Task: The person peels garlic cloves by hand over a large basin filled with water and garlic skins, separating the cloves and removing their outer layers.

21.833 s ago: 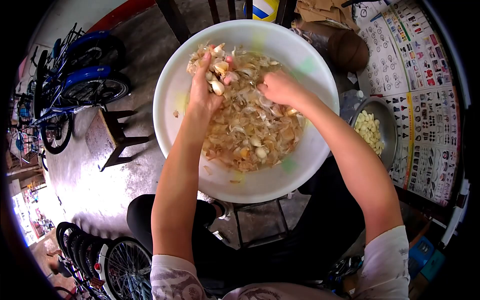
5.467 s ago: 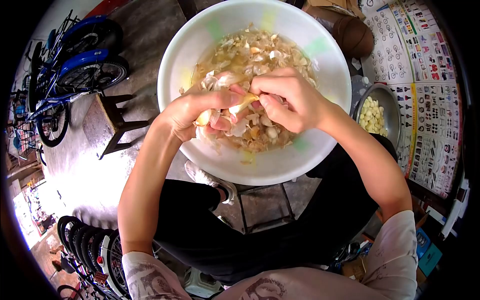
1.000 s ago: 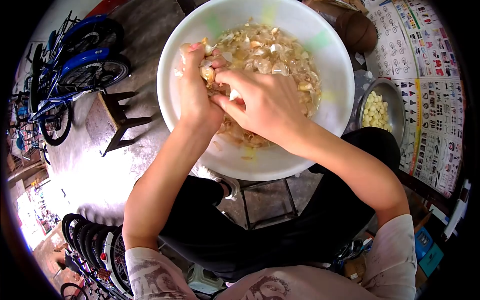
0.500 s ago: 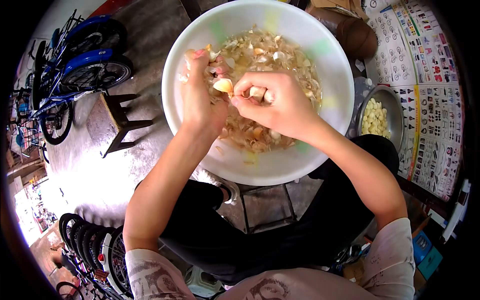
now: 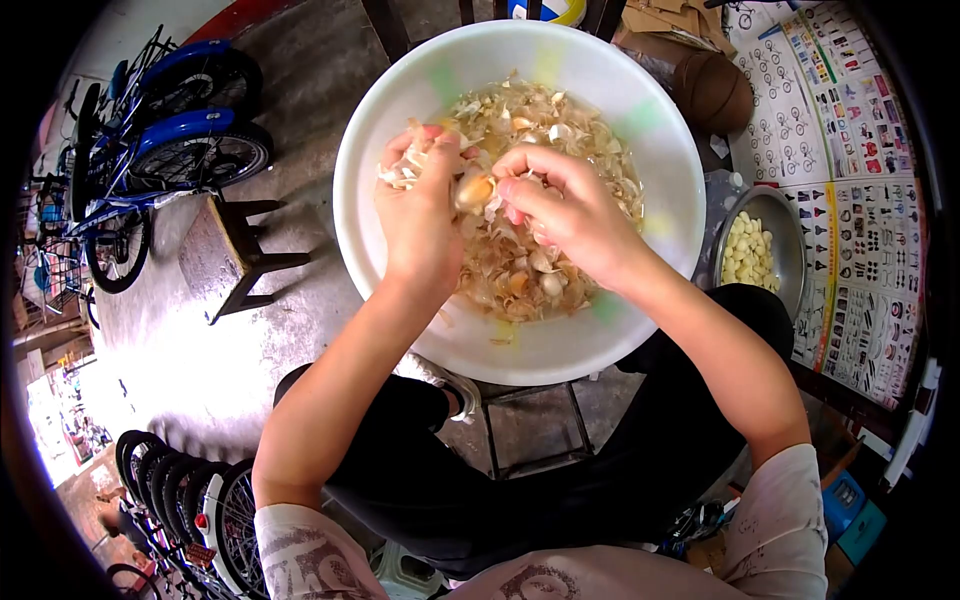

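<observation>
Over a large white basin [image 5: 390, 110], my left hand [image 5: 425, 205] is closed round a bunch of garlic cloves and papery skins [image 5: 405, 165]. My right hand [image 5: 570, 205] pinches a yellowish-brown garlic clove [image 5: 474, 192] at its right side, between the two hands. Whether the left fingers also touch this clove is hard to tell. Below them, wet garlic skins [image 5: 520, 270] float in the basin's water, with several whole cloves among them. A metal bowl [image 5: 793, 245] to the right of the basin holds peeled white cloves [image 5: 748, 252].
A small wooden stool [image 5: 215, 255] stands on the floor at the left, near parked bicycles [image 5: 190, 140]. Printed sheets [image 5: 860, 220] cover a surface at the right. A brown rounded object [image 5: 712, 90] and cardboard [image 5: 675, 22] lie behind the basin's right side.
Since half a second ago, the clove between my hands has turned and sits slightly lower and further right. My right hand has shifted slightly. The basin appears lower in view.
</observation>
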Available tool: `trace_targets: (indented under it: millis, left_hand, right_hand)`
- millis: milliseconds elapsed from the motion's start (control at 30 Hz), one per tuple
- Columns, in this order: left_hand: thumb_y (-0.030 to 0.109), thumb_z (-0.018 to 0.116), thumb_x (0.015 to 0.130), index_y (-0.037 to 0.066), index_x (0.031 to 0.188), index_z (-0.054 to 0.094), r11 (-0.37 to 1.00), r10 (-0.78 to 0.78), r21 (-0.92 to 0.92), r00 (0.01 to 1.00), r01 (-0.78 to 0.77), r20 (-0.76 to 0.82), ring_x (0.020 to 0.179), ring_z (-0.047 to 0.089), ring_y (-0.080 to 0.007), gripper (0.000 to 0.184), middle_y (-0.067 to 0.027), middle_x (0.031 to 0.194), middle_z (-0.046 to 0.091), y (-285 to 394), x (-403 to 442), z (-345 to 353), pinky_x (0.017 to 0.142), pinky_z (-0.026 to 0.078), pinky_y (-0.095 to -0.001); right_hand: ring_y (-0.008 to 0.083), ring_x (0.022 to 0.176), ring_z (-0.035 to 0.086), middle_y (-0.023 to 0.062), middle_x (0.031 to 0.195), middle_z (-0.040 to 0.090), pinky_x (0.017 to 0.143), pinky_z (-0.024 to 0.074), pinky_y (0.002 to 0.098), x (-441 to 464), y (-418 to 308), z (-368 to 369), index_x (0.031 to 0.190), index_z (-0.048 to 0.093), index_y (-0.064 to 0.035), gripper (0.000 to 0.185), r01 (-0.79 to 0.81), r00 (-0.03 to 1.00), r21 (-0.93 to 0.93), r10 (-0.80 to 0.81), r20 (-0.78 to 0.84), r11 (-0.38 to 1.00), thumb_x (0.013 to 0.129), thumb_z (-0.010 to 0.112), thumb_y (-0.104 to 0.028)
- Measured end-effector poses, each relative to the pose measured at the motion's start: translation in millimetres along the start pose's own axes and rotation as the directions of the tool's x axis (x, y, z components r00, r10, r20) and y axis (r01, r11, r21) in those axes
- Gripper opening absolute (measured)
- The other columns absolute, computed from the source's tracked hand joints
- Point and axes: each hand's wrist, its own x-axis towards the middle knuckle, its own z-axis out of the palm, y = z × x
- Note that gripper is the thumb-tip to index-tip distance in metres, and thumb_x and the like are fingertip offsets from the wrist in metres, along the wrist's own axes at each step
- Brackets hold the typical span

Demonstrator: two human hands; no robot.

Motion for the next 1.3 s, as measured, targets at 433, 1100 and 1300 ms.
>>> trace_targets:
  millis: [433, 1100, 1300]
  left_hand:
    - [0.007, 0.069, 0.087, 0.003, 0.102, 0.058, 0.917, 0.126, 0.364, 0.984, -0.165, 0.130, 0.079, 0.060, -0.0076, 0.019, -0.0059, 0.093, 0.064, 3, -14, 5, 0.065, 0.050, -0.0220]
    - [0.008, 0.066, 0.089, 0.003, 0.110, 0.051, 0.955, -0.058, 0.295, 0.995, 0.033, 0.076, 0.082, 0.068, -0.0178, 0.026, -0.0137, 0.100, 0.064, 10, -22, 11, 0.059, 0.059, -0.0284]
    - [0.005, 0.069, 0.086, 0.001, 0.109, 0.051, 0.944, 0.000, 0.328, 0.996, -0.029, 0.088, 0.081, 0.067, -0.0158, 0.029, -0.0121, 0.096, 0.065, 9, -22, 13, 0.058, 0.058, -0.0262]
  right_hand:
    - [0.0259, 0.059, 0.061, 0.0141, 0.068, 0.062, 0.055, 0.0452, 0.0383, 0, 12, 5, 0.090, 0.060, 0.0004, 0.018, 0.222, 0.938, -0.434, -0.312, -0.147, 0.873, 0.090, 0.058, -0.018]
    - [0.0289, 0.050, 0.061, 0.0102, 0.063, 0.063, 0.049, 0.0503, 0.0406, 0, 8, -5, 0.076, 0.060, -0.0046, 0.014, 0.314, 0.779, -0.851, -0.627, -0.023, 0.421, 0.082, 0.065, -0.016]
    - [0.0328, 0.053, 0.062, 0.0152, 0.063, 0.062, 0.050, 0.0498, 0.0435, -2, 7, -5, 0.078, 0.061, -0.0015, 0.020, 0.227, 0.896, -0.835, -0.443, -0.022, 0.500, 0.089, 0.057, -0.019]
